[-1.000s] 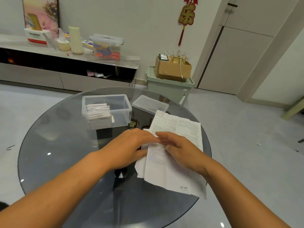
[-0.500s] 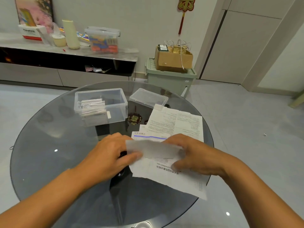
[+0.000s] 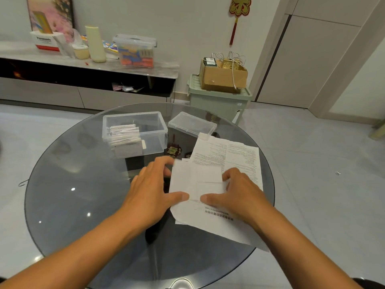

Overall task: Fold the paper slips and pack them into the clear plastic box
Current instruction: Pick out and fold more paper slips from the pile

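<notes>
In the middle of the frame, the left hand (image 3: 153, 191) and the right hand (image 3: 239, 191) both hold a white paper slip (image 3: 196, 180), each pinching its edge between thumb and curled fingers. The slip lies over larger printed sheets (image 3: 227, 157) on the round glass counter (image 3: 73, 184). Above and to the left stands the clear plastic box (image 3: 154, 124), with folded slips (image 3: 125, 135) in its left part. Its lid (image 3: 191, 124) lies just right of it.
</notes>
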Demonstrator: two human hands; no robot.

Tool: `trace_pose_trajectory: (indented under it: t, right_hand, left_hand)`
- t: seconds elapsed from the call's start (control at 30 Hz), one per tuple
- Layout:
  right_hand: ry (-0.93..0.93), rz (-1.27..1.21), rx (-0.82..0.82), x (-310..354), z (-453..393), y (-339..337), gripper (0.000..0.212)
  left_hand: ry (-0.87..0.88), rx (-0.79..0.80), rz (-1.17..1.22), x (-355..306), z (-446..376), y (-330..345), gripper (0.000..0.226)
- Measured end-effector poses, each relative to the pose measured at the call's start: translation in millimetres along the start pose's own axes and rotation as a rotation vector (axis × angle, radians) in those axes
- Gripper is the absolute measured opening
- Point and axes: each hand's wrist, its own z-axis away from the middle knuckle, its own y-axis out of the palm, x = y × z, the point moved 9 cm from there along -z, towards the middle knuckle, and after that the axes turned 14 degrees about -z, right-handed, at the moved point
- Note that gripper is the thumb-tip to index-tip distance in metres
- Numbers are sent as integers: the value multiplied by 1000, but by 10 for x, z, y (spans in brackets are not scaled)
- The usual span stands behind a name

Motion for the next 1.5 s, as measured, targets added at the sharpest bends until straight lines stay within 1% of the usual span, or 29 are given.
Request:
trace_pose_trajectory:
  t: [0.03, 0.07, 0.1, 0.13, 0.2, 0.27, 0.33, 0.37, 0.43, 0.47, 0.53, 0.6, 0.63, 0.7, 0.77, 0.8, 0.87, 0.93, 1.0, 1.03, 1.07, 1.13, 1.17, 1.23, 1.27, 1.33, 1.4, 1.47, 1.5]
  right_hand:
    - [17, 45, -14, -32, 3, -60, 66]
    - [27, 79, -34, -56, 6, -122, 55]
    - [29, 66, -48, -78, 7, -165, 45]
    - [32, 2, -45, -95, 4, -173, 41]
    - [18, -183, -14, -95, 7, -138, 42]
    - [-29, -351, -25, -18, 31, -150, 45]
    - [-66, -506, -45, 64, 46, -186, 46]
    - [-72, -579, -33, 102, 51, -172, 40]
    - [-88, -678, 24, 166, 62, -80, 17]
    - [-99, -694, 46, 195, 62, -34, 16]
    - [-138, -683, 44, 231, 50, 29, 27]
    - [-183, -670, 4, 276, 49, 9, 30]
    - [-201, -657, -22, 297, 50, -20, 28]
    - [-248, -606, -75, 354, 69, -87, 22]
    - [-312, -569, -53, 443, 97, -81, 21]
    - [-335, -559, -10, 487, 120, -43, 25]
    - [-361, -485, 90, 543, 170, 95, 33]
    - [-407, -358, 118, 569, 174, 220, 24]
    - [-438, -205, 79, 569, 130, 288, 16]
    - [-427, -166, 65, 557, 103, 310, 16]
    - [-407, -163, 49, 548, 75, 312, 15]
    - [-375, -192, 19, 536, 19, 292, 9]
    - [-367, -190, 7, 527, -8, 283, 13]
    - [-336, -166, 11, 498, -40, 273, 33]
    - [-315, -166, 34, 482, -55, 273, 40]
    - [-291, -195, 87, 454, -82, 283, 43]
    - [-301, -223, 112, 471, -65, 298, 29]
    - [-347, -236, 77, 527, -44, 310, 12]
    - [-355, -246, 58, 532, -38, 320, 16]
  left_hand:
    - [-7, -3, 11, 22, -6, -9, 89]
    - [-10, 8, -2, 32, -13, -16, 97]
    - [0, 29, -18, 25, -19, -11, 95]
    - [18, 51, -36, 12, -29, -2, 86]
    - [60, 98, -87, -6, -48, 37, 63]
    - [90, 135, -128, 3, -52, 70, 52]
    - [111, 144, -144, -15, -55, 75, 50]
    - [117, 141, -149, -21, -54, 70, 50]
    - [123, 128, -147, -35, -49, 59, 53]
    - [122, 121, -141, -37, -42, 53, 55]
    - [118, 112, -104, -20, -26, 48, 63]
    - [121, 75, -41, -24, -29, -12, 69]
    - [128, 42, -21, -38, -36, -71, 68]
    - [173, -7, -68, -75, -57, -162, 58]
    - [215, 13, -135, -69, -85, -155, 49]
    - [196, 54, -109, -30, -97, -125, 52]
    - [132, 144, 53, 54, -112, -49, 71]
    - [124, 170, 167, 64, -121, -34, 96]
    - [167, 171, 165, 19, -126, -74, 107]
    - [204, 160, 118, -12, -123, -106, 103]
    - [248, 135, 46, -30, -128, -128, 92]
    - [344, 64, -126, -52, -131, -138, 56]
    - [386, 39, -183, -54, -124, -126, 40]
    - [412, -5, -188, -39, -127, -106, 22]
    - [385, -19, -139, -10, -137, -123, 18]
    - [271, 13, -1, 69, -157, -166, 13]
    - [189, 89, 110, 122, -154, -139, 12]
    - [185, 150, 152, 83, -103, -142, 22]
    - [190, 175, 176, 61, -82, -146, 29]
